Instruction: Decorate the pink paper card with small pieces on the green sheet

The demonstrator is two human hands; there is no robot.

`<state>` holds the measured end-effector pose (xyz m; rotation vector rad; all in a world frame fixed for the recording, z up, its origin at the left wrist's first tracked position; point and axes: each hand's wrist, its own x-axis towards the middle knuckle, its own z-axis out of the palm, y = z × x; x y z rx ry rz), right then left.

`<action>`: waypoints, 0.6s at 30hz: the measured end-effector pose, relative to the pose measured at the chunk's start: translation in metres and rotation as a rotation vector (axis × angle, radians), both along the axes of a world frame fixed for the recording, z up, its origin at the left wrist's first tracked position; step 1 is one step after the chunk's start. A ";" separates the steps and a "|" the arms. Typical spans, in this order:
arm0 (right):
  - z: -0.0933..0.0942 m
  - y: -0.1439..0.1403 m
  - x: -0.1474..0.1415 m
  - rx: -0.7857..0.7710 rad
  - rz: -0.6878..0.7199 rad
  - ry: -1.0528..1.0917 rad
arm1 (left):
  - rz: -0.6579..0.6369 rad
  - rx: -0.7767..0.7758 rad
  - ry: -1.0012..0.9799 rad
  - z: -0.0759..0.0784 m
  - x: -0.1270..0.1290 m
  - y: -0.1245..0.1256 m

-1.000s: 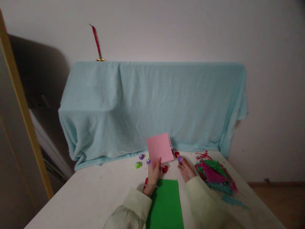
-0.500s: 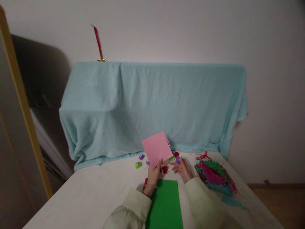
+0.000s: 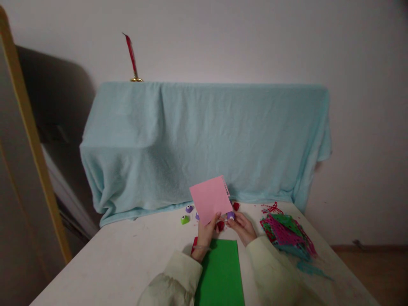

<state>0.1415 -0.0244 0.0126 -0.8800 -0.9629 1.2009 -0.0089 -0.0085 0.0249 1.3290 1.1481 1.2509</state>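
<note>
My left hand (image 3: 208,233) is closed on a square sheet of pink paper (image 3: 210,197), pinching its lower edge between thumb and fingers. A row of small cut-outs runs along the sheet's upper right edge. In my right hand (image 3: 243,227) is a small purple craft punch (image 3: 230,216), gripped at the fingertips by the sheet's lower right corner. Whether the paper sits inside the punch's slot I cannot tell. Just right of my left fingers lies a red punch (image 3: 220,226). Below the hands a green sheet (image 3: 221,272) lies on the white table (image 3: 134,263).
A green punch (image 3: 185,219) and a purple punch (image 3: 189,209) stand left of the paper; another red punch (image 3: 236,206) is behind. On the right lies a pile of lattice-cut coloured paper (image 3: 287,233). A light blue cloth (image 3: 204,140) hangs behind the table.
My right hand has moved left and its fingers have closed round the purple punch, bringing it to the pink paper's corner. The left hand and paper have barely moved.
</note>
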 end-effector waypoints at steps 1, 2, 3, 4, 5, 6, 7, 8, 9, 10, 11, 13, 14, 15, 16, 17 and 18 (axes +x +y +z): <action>-0.001 0.000 0.000 0.001 0.002 -0.005 | -0.001 0.010 -0.014 0.000 0.000 0.000; -0.001 0.001 0.000 0.003 0.001 -0.006 | -0.001 0.021 -0.028 -0.001 0.001 -0.001; -0.001 0.001 0.000 0.005 -0.001 -0.006 | -0.004 0.033 -0.042 -0.001 0.001 -0.001; 0.000 0.001 0.000 0.007 0.000 -0.006 | -0.009 0.044 -0.056 -0.002 0.001 -0.001; 0.001 0.000 -0.001 0.009 0.002 -0.006 | -0.018 0.055 -0.067 -0.003 0.002 -0.001; 0.002 0.000 -0.001 0.010 0.003 -0.006 | -0.031 0.062 -0.075 -0.004 0.002 -0.001; 0.003 -0.001 -0.001 0.010 0.008 -0.007 | -0.045 0.065 -0.081 -0.005 0.002 -0.001; 0.004 -0.001 -0.001 0.010 0.015 -0.009 | -0.057 0.067 -0.085 -0.006 0.002 0.000; 0.005 -0.002 -0.002 0.009 0.020 -0.011 | -0.067 0.067 -0.087 -0.007 0.002 0.000; 0.006 -0.003 -0.002 0.007 0.024 -0.013 | -0.073 0.064 -0.087 -0.008 0.003 0.001; 0.007 -0.003 -0.002 0.006 0.026 -0.015 | -0.073 0.061 -0.086 -0.009 0.003 0.001; 0.010 -0.005 -0.002 0.008 0.024 -0.019 | -0.056 0.057 -0.087 -0.009 0.003 0.003; 0.011 -0.005 -0.002 0.011 0.027 -0.023 | -0.047 0.053 -0.091 -0.009 0.004 0.003; 0.012 -0.005 -0.001 0.015 0.034 -0.030 | -0.037 0.048 -0.099 -0.008 0.004 0.003; 0.013 -0.006 -0.001 0.021 0.041 -0.038 | -0.029 0.044 -0.106 -0.006 0.004 0.003; 0.013 -0.006 -0.001 0.025 0.048 -0.046 | -0.023 0.039 -0.111 -0.005 0.004 0.002; 0.013 -0.006 -0.001 0.027 0.052 -0.054 | -0.019 0.036 -0.113 -0.003 0.004 0.002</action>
